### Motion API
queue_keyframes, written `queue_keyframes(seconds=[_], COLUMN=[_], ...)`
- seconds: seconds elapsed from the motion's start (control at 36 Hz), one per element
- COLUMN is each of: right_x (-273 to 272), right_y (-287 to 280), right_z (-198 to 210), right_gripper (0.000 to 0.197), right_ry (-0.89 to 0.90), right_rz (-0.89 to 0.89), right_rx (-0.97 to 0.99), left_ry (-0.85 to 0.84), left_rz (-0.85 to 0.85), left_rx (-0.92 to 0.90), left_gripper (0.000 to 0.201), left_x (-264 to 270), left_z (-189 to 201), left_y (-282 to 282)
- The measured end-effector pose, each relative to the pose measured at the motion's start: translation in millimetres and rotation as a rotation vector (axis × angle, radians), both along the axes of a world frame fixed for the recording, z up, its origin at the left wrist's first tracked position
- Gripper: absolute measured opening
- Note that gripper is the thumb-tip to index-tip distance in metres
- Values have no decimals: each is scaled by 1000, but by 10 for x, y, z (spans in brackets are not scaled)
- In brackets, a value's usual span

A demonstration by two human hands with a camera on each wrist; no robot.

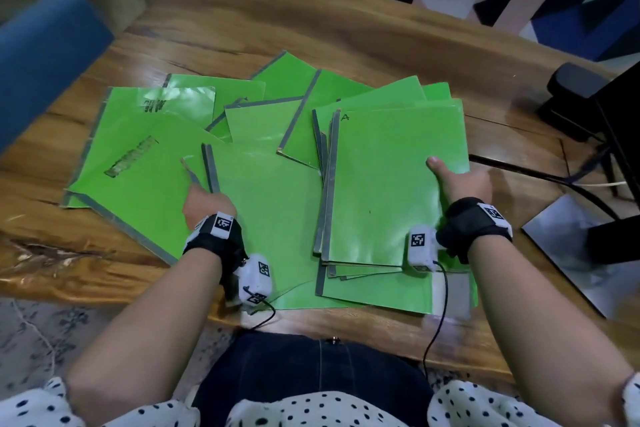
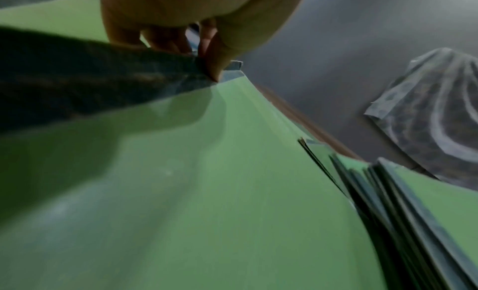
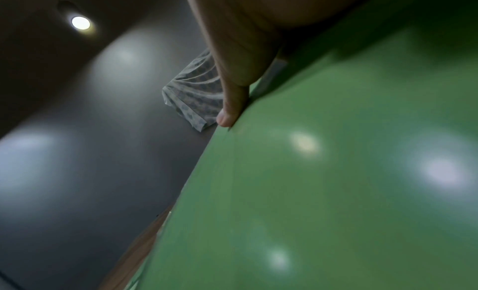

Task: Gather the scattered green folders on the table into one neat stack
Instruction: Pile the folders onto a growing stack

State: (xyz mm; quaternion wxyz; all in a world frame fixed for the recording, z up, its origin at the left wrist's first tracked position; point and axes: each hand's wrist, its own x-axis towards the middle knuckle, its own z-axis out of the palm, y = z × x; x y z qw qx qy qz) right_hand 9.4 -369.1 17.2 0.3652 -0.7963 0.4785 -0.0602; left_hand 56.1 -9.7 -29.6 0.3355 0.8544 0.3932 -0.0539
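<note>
Several loose folders [image 1: 242,125] beyond both hands' folders.

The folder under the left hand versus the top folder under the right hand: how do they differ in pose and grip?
The left-hand folder lies alone and tilted, its grey spine pinched by the left hand. The right-hand folder tops a rough pile and lies straighter, the right hand gripping its right edge, thumb on top. It bears a handwritten "A"; the other shows no mark. Both are glossy green with grey spines.
</note>
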Motion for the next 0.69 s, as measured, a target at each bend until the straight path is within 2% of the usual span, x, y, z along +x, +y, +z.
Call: queue_keyframes(seconds=[0.08, 0.19, 0.5, 0.61, 0.69], right_x=[-26, -56, 4, 14, -3], right_y=[17, -1, -86, -150, -162], right_z=[-64, -123, -65, -137, -170], right_gripper=[65, 73, 64, 74, 74], right_ry=[73, 147, 217, 241, 271], right_rz=[-8, -2, 69, 97, 111], right_rx=[27, 23, 27, 42, 68], left_ry=[-168, -335, -510, -629, -704], left_rz=[7, -95, -552, -685, -698], left_rx=[42, 160, 569, 606, 572], left_gripper=[16, 16, 33, 26, 20], left_x=[91, 303, 659, 648, 665], left_z=[193, 504, 1606, 1923, 2086], left_y=[-5, -29, -364, -592, -681])
